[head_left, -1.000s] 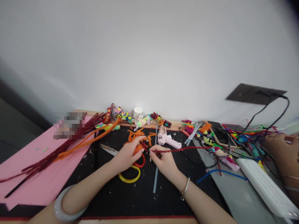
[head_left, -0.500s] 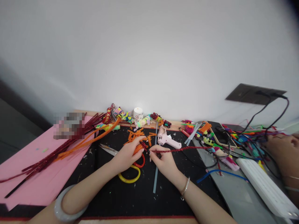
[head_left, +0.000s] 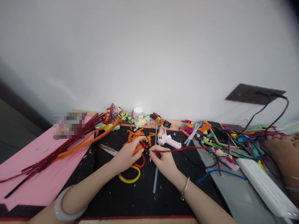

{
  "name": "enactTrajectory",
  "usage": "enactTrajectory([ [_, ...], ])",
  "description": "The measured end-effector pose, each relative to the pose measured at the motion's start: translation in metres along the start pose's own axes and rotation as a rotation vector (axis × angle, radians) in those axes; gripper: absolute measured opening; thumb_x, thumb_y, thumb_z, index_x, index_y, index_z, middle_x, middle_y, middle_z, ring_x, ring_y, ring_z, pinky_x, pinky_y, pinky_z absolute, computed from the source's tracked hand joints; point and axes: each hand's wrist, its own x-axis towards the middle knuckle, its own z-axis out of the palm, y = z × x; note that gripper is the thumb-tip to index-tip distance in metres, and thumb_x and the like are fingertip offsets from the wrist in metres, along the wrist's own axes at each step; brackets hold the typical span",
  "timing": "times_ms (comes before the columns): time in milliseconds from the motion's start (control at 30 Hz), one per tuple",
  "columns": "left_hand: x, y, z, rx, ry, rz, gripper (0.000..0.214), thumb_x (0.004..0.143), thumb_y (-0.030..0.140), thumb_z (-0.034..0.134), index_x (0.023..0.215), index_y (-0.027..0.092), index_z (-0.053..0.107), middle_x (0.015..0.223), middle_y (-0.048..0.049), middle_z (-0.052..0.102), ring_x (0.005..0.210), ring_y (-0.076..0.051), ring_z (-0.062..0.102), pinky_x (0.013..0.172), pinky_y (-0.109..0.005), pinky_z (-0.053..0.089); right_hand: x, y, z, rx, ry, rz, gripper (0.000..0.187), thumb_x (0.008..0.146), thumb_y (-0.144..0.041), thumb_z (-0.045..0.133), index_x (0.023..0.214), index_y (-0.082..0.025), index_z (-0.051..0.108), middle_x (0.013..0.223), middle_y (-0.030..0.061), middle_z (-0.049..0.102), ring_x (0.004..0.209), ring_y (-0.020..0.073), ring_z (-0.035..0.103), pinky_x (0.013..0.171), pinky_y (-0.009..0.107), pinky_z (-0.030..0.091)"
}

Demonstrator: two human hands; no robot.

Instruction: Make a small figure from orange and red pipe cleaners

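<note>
Left hand (head_left: 129, 153), fingers curled, holds orange piece (head_left: 138, 149); right hand (head_left: 165, 161) pinches red stem (head_left: 184, 149) shut (keep tension even).

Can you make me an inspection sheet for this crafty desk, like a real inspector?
Surface: black mat, speckled.
Job's things: red fuzzy stem and orange piece, both held.
Clutter: scissors partly hidden by the left hand, cut orange bits, pink glue gun.
Hands: left closed on the orange piece; right hand pinches the red fuzzy stem.
Cables: two dark cords plugged into the wall socket.
Surroundings: pale wall; another person's hand at the right edge.
</note>
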Motion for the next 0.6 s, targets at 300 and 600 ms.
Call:
enactTrajectory([
  [300, -0.0007, -0.0010, 0.0011, 0.003, 0.012, 0.014, 0.045, 0.086, 0.023, 0.044, 0.131, 0.019, 0.041, 0.093, -0.0059, 0.065, 0.089, -0.020, 0.062, 0.084, -0.034, 0.046, -0.0005, -0.0008, -0.0010, -0.002, 0.002, 0.000, 0.016, 0.082, -0.018, 0.050, 0.068, -0.019, 0.057, 0.056, -0.0022, 0.056, 0.052, 0.0118, 0.051, 0.050, 0.022, 0.040],
  [600, -0.0005, -0.0016, 0.0012, 0.018, 0.007, -0.001, 0.045, 0.087, 0.024, 0.044, 0.131, 0.018, 0.040, 0.095, -0.0069, 0.065, 0.092, -0.021, 0.062, 0.085, -0.033, 0.046, -0.0005, -0.0009, -0.0005, -0.002, 0.003, -0.010, 0.017, 0.082, -0.017, 0.049, 0.067, -0.019, 0.057, 0.057, -0.0021, 0.056, 0.055, 0.0125, 0.052, 0.053, 0.023, 0.041],
])
